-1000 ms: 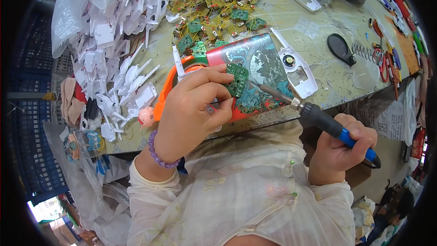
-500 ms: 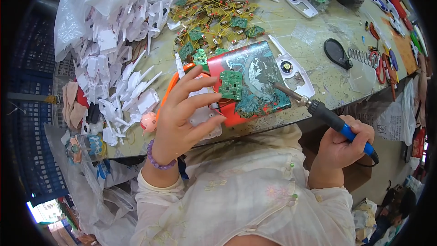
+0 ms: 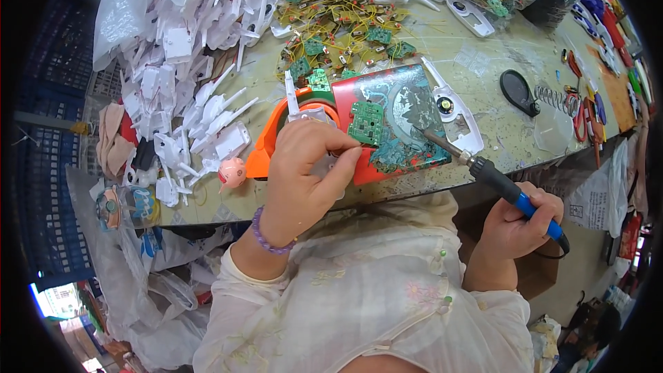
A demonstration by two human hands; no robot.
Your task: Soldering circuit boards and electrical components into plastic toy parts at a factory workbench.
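My right hand (image 3: pixel 519 222) grips the blue handle of a soldering iron (image 3: pixel 498 178). The iron's tip rests on or just over the grey, solder-smeared patch of a red board (image 3: pixel 347 90). Thumb and forefinger of my left hand (image 3: pixel 311 178) are pinched together at the lower edge of a green circuit board (image 3: pixel 366 124); what they hold, if anything, is too small to make out. That circuit board lies on the left part of the red board. Partly hidden behind my left hand are a white plastic casing (image 3: pixel 293 93) and an orange tape dispenser (image 3: pixel 266 150).
Circuit boards with yellow wires (image 3: pixel 345 21) are heaped at the back. White plastic casings (image 3: pixel 159 86) pile up at the left, near a pink ball (image 3: pixel 232 173). A white casing half (image 3: pixel 459 121), a round black lid (image 3: pixel 518 91) and a metal spring (image 3: pixel 552 97) lie to the right.
My left hand has gone from spread fingers to a pinch beside the circuit board, uncovering more of the orange dispenser. My right hand still holds the soldering iron over the red board.
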